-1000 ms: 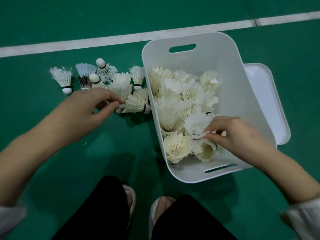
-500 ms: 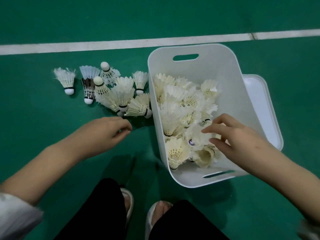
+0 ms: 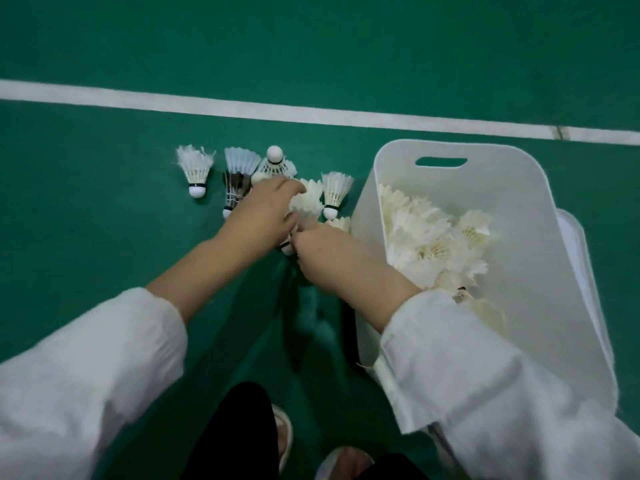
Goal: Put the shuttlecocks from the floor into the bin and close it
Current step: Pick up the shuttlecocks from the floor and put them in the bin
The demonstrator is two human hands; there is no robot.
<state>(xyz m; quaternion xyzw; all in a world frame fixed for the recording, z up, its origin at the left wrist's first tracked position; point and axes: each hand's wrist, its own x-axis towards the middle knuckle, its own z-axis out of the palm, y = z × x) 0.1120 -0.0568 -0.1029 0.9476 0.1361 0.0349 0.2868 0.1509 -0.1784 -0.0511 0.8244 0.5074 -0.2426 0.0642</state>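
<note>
— Start far out from the bin (image 3: 519, 202). What is there?

— Farthest to its left, a lone shuttlecock (image 3: 195, 173) lies on the green floor (image 3: 86, 220), cork toward the person, well apart from both hands. Closer to the bin are a dark-feathered shuttlecock (image 3: 235, 188) and an upturned shuttlecock (image 3: 275, 160) whose cork points away from the person.

— And the left hand?

— The left hand (image 3: 263, 211) reaches in among them and partly covers the dark-feathered one. Its fingers curl over the bunched shuttlecocks (image 3: 308, 200), with the thumb against their side, so it grips that bunch.

— The right one?

— The right hand (image 3: 325, 251) sits just beside the left, nearer the person and close to the bin's left wall. Its fingers are tucked under and blurred. I cannot tell whether they hold anything.

— Is anything between the hands and the bin?

— A single shuttlecock (image 3: 334, 192) lies just beside the bin's left wall, next to the bunch and free of the fingers.

— Inside the bin?

— A heap of shuttlecocks (image 3: 433, 244) lies along its left wall. The right sleeve (image 3: 467, 368) crosses its near end. The bin stands open, and the lid (image 3: 575, 244) lies against its right side. A white court line (image 3: 242, 107) runs across the floor beyond it.
</note>
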